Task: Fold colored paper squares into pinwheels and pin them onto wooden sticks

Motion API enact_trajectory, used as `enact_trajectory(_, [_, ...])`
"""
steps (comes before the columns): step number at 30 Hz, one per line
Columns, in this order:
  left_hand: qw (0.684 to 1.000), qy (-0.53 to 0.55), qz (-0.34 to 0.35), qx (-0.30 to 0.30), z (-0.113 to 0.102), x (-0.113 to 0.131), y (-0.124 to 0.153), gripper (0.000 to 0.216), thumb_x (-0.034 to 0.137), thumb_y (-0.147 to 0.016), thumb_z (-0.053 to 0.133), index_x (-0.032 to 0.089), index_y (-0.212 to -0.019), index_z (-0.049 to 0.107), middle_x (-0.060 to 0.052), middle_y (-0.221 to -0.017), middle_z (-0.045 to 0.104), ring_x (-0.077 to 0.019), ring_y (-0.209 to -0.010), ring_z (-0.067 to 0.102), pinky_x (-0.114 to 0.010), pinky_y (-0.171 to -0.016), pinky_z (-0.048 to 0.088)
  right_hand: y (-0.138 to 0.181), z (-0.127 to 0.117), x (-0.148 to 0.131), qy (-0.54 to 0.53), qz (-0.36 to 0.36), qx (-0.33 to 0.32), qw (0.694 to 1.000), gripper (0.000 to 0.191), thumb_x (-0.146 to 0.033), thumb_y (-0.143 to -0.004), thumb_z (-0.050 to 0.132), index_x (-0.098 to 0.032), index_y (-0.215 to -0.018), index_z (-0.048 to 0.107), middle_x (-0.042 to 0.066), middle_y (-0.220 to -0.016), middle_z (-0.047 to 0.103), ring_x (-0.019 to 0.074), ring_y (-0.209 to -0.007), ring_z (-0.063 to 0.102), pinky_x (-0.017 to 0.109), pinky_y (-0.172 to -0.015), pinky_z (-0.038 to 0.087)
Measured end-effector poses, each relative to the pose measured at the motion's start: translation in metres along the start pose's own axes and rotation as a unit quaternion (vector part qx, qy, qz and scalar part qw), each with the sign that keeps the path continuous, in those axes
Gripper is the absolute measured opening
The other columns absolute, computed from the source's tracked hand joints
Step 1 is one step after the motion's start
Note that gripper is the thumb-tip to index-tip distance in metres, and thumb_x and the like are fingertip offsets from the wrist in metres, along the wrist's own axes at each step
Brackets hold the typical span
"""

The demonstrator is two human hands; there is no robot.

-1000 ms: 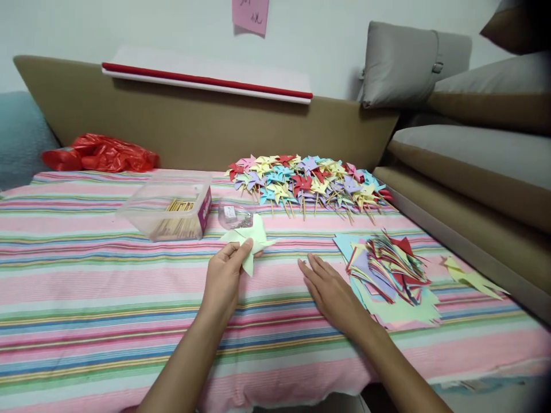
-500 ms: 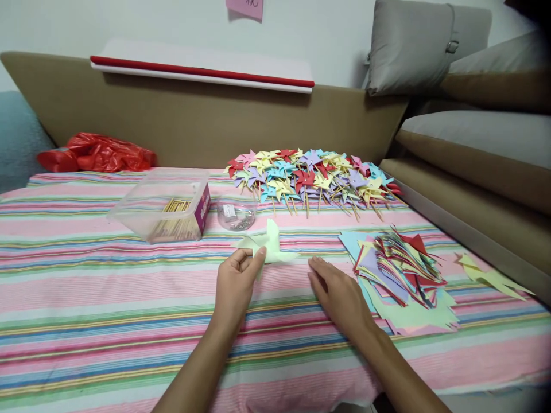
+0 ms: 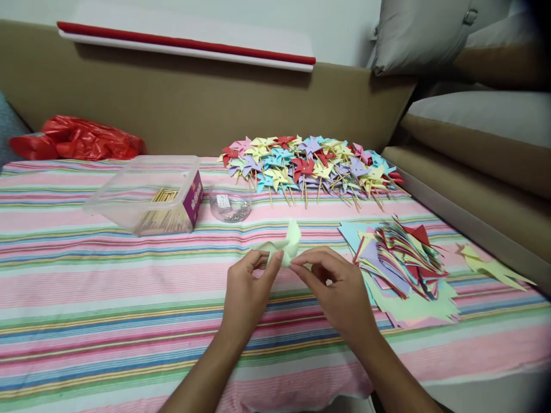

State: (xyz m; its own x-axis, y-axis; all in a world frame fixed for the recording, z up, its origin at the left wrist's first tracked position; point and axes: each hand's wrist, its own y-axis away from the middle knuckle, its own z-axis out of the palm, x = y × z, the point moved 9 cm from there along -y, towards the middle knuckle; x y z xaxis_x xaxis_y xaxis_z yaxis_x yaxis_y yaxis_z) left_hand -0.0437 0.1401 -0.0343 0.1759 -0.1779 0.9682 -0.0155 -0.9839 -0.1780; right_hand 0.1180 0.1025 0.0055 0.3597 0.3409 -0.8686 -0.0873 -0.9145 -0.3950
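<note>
A pale green cut paper piece [image 3: 284, 248] is pinched between both my hands just above the striped tablecloth [image 3: 107, 298]. My left hand [image 3: 247, 292] grips its left side with thumb and fingers closed. My right hand [image 3: 338, 292] pinches its right side, one flap standing up between the hands. A stack of cut coloured papers [image 3: 400, 264] lies just right of my right hand.
A heap of finished paper pinwheels on sticks [image 3: 307, 166] lies at the back. A clear box of wooden sticks [image 3: 148, 195] and a small clear tub of pins [image 3: 230, 202] sit back left. A red plastic bag [image 3: 75, 139] is far left; a green scrap [image 3: 491, 267] far right.
My right hand lifted off the cloth and came left to pinch the green paper. The paper rose slightly and one flap bent up. The view tilted down.
</note>
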Motion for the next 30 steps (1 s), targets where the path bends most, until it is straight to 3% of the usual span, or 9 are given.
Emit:
enact_trajectory(3, [0.997,0.053,-0.044,-0.028,0.008,-0.006,0.001,0.038,0.048,-0.086,0.068,0.019,-0.067,0.053,0.004,-0.062,0.046,-0.0123,-0.062,0.041,-0.026,-0.059,0.033,0.000,0.002,0.001,0.046,-0.024,-0.006,0.999,0.008,-0.019,-0.091,0.068,-0.023,-0.087,0.073,-0.002,-0.085,0.070,0.0087,-0.055,0.044,0.025,-0.052,0.039])
enact_trajectory(12, [0.987,0.117,-0.100,-0.048,0.016,-0.007,0.006,0.043,0.053,-0.079,0.074,0.018,-0.064,0.054,0.004,-0.061,0.045,-0.0111,-0.059,0.038,-0.025,-0.054,0.028,-0.001,0.000,-0.003,0.094,-0.039,-0.020,0.995,0.012,-0.023,-0.095,0.062,-0.024,-0.090,0.072,0.002,-0.090,0.065,0.0119,-0.061,0.050,0.027,-0.055,0.040])
enact_trajectory(30, [0.989,0.113,-0.067,-0.064,0.017,0.000,0.008,0.037,0.048,-0.082,0.073,0.017,-0.065,0.060,0.001,-0.064,0.053,-0.0135,-0.064,0.046,-0.025,-0.057,0.035,-0.003,-0.002,0.013,0.022,0.048,-0.063,0.997,0.015,-0.035,-0.094,0.064,-0.024,-0.090,0.074,0.001,-0.101,0.047,0.0060,-0.054,0.037,0.026,-0.052,0.038])
